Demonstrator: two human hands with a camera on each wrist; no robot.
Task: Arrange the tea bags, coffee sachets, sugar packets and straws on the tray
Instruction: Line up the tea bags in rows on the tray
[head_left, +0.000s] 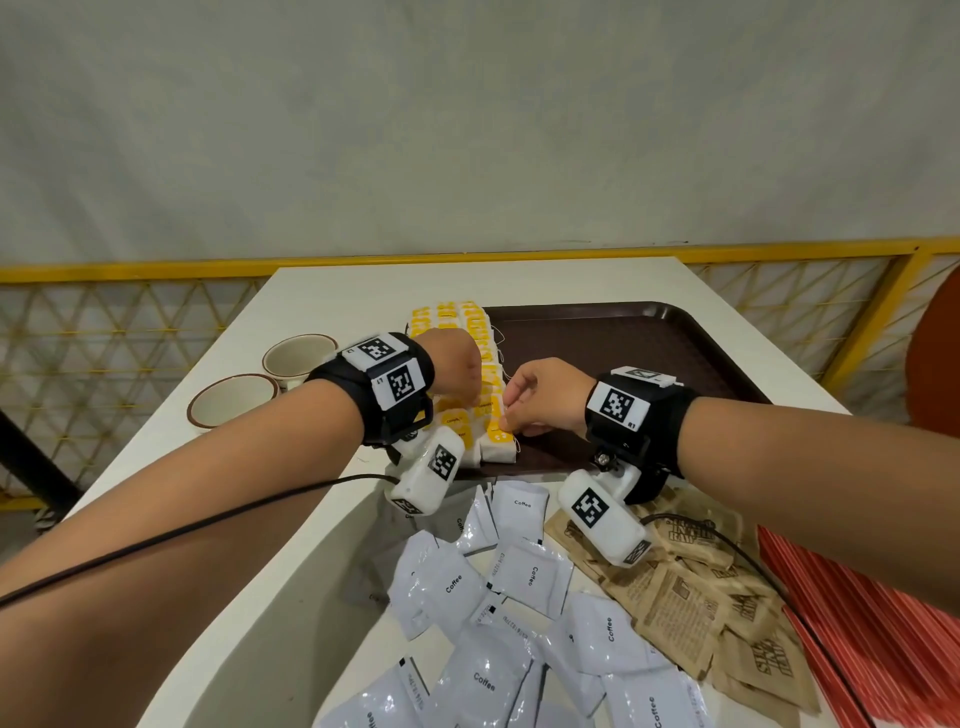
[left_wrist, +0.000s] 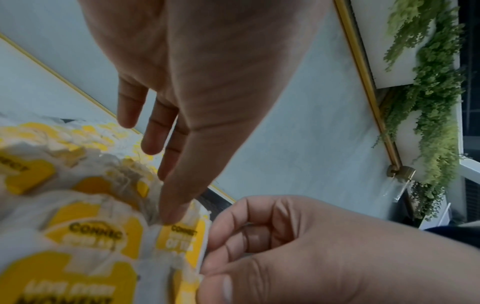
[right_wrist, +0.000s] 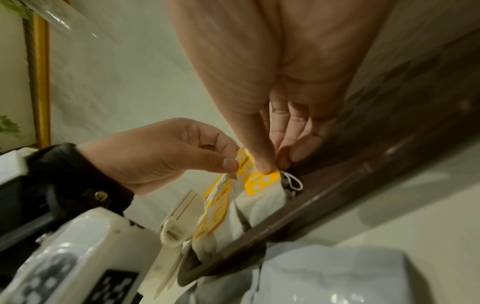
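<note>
While both hands worked the tea bags (head_left: 488, 374) at the tray's (head_left: 623, 338) left edge, mid-frame, my right hand (head_left: 540, 397) pinched a yellow tag (right_wrist: 262, 181) with thumb and curled fingers. My left hand (head_left: 452, 364) also pinched a tag. I judged the bags light, soft and tearable with loose strings, so best taken by the stiff tag. Coffee sachets (head_left: 519, 597), sugar packets (head_left: 691, 597) and straws (head_left: 857, 623) lay lower right, off the tray.

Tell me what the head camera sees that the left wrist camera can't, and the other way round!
Only the head view shows the two cups, coffee sachets, brown sugar packets, red straws and brown tray. Only the left wrist view shows green plants and the tags' "CONNECT" print. Both show the left hand, the right hand and yellow-tagged tea bags.
</note>
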